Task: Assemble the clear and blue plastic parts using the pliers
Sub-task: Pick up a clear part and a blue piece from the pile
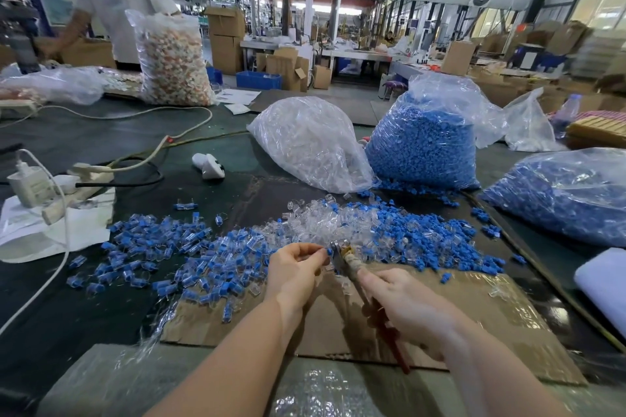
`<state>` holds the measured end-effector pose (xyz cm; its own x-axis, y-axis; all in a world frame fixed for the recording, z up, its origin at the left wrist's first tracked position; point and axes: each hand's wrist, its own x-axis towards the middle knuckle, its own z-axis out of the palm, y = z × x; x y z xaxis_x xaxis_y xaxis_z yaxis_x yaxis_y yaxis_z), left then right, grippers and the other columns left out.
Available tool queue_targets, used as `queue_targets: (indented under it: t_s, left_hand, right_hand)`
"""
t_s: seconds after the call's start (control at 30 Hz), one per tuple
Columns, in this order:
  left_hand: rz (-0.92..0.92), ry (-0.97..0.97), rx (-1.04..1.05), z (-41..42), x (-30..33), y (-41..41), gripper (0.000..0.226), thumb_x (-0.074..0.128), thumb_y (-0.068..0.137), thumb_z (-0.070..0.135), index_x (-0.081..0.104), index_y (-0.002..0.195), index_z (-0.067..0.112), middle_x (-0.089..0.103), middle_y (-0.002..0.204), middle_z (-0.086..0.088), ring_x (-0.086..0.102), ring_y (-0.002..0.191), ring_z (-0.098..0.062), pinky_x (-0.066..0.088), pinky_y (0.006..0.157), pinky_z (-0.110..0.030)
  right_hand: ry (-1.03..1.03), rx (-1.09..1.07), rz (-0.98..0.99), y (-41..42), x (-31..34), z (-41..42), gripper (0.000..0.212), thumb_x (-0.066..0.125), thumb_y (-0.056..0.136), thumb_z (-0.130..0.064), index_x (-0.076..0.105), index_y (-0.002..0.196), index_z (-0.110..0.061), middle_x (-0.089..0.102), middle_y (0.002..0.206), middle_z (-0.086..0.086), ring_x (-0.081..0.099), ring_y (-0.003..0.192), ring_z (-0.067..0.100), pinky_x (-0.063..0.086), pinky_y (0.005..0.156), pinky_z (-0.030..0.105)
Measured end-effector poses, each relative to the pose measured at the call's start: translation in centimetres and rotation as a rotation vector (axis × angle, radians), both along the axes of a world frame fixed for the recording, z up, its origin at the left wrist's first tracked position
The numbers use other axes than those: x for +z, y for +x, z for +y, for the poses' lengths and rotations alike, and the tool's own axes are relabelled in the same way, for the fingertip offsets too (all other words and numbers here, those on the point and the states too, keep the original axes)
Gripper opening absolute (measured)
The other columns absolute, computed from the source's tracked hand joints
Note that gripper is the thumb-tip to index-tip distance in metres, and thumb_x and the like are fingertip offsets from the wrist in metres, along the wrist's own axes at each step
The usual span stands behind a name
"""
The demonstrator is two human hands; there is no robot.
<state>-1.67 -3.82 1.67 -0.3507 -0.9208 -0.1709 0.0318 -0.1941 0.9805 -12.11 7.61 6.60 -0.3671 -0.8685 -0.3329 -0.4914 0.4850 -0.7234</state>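
On the counter (101, 142), assembled pieces (162, 257) lie heaped at the left, likely cast there to keep finished work apart from the loose clear parts (315, 223) and blue parts (416, 234) farther right. The left hand (298, 267) pinches a small blue part (328, 251) at its fingertips, offering it rightward to the pliers (352, 267). The right hand (406, 305) curls round their handles; their long axis runs up-left, nose toward the part. Jaw gap: cannot tell.

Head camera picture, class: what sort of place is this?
Probably a factory assembly hall: clear plastic sacks of small blue plastic parts, stacked brown cardboard cartons, and long workbenches under a high steel roof.
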Motion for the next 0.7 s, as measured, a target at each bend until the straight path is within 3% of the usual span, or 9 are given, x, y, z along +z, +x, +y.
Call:
queue_targets:
  t_s: [0.1,0.23,0.37,0.5,0.7]
  left_hand:
    - [-0.018,0.008,0.019,-0.3,0.2,0.3,0.005,0.065,0.085,0.008,0.068,0.088,0.009,0.070,0.083,-0.012,0.064,0.058,-0.017,0.049,0.046,-0.022]
    - [-0.062,0.007,0.024,-0.7,0.4,0.6,0.006,0.065,0.085,0.008,0.068,0.090,0.009,0.070,0.085,-0.013,0.061,0.058,-0.016,0.048,0.048,-0.022]
    - [-0.058,0.023,0.038,-0.8,0.7,0.3,0.004,0.065,0.085,0.008,0.069,0.087,0.008,0.070,0.086,-0.015,0.062,0.066,-0.022,0.052,0.063,-0.033]
    - [-0.030,0.061,0.068,-0.8,1.0,0.0,0.004,0.065,0.085,0.007,0.068,0.086,0.007,0.069,0.088,-0.016,0.067,0.081,-0.032,0.056,0.077,-0.044]
    - [-0.021,0.064,0.084,-0.5,1.5,-0.2,0.004,0.064,0.085,0.008,0.067,0.083,0.008,0.069,0.087,-0.014,0.066,0.084,-0.031,0.055,0.078,-0.043]
  right_hand:
    - [0.035,0.027,-0.124,0.2,0.2,-0.3,0.004,0.053,0.086,-0.017,0.055,0.088,-0.015,0.059,0.074,0.002,0.055,0.063,0.015,0.042,0.059,0.024]
    - [0.073,0.065,-0.154,0.5,0.6,-0.7,0.014,0.048,0.083,-0.004,0.054,0.087,-0.016,0.057,0.072,0.001,0.054,0.062,0.014,0.042,0.056,0.023]
    - [0.076,0.070,-0.132,0.3,0.6,-1.1,0.020,0.045,0.078,-0.001,0.053,0.094,-0.010,0.054,0.082,0.010,0.052,0.071,0.023,0.040,0.065,0.035]
    - [0.052,0.080,-0.111,0.4,0.8,-1.3,0.012,0.044,0.080,-0.002,0.048,0.081,-0.013,0.051,0.074,0.008,0.049,0.068,0.021,0.036,0.062,0.035]
    - [0.022,0.111,0.036,0.6,0.9,-1.6,0.018,0.039,0.089,-0.005,0.042,0.075,-0.015,0.045,0.067,0.002,0.041,0.059,0.016,0.035,0.056,0.029]
